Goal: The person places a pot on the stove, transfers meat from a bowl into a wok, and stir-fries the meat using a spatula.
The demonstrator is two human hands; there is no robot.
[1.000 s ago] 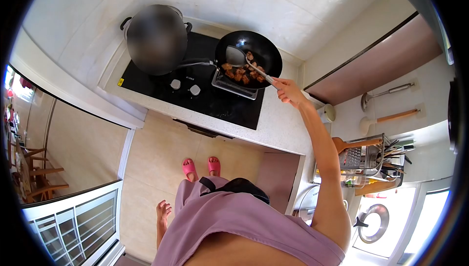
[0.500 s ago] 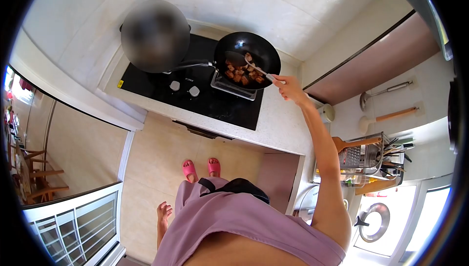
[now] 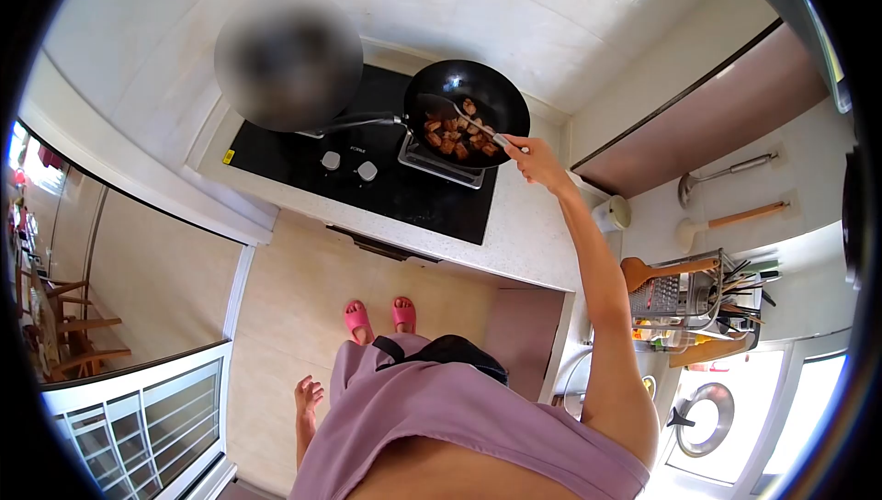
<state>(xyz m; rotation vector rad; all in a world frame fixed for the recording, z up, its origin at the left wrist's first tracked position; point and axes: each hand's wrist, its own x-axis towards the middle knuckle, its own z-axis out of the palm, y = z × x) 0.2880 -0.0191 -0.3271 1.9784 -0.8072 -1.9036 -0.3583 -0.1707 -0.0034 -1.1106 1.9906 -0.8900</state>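
My right hand (image 3: 533, 162) is closed around the handle of a spatula (image 3: 479, 125). The tool slants down into a black wok (image 3: 469, 77), its dark blade among browned chunks of meat (image 3: 450, 139). The wok sits on the right burner of a black glass cooktop (image 3: 432, 206), its long handle pointing left. Down by my left side, my left hand (image 3: 310, 396) hangs over the floor with fingers loosely bent and apart, holding nothing.
A blurred round shape (image 3: 288, 59) covers the left burner. Two knobs (image 3: 349, 166) are on the cooktop. A pale canister (image 3: 613, 213) stands right of the counter. Farther right are a utensil rack (image 3: 684, 293), a hanging ladle (image 3: 726, 169) and a wooden-handled tool (image 3: 735, 216).
My right hand has shifted slightly left with the spatula, and the blade sits at a different angle among the meat. My left hand stays hanging.
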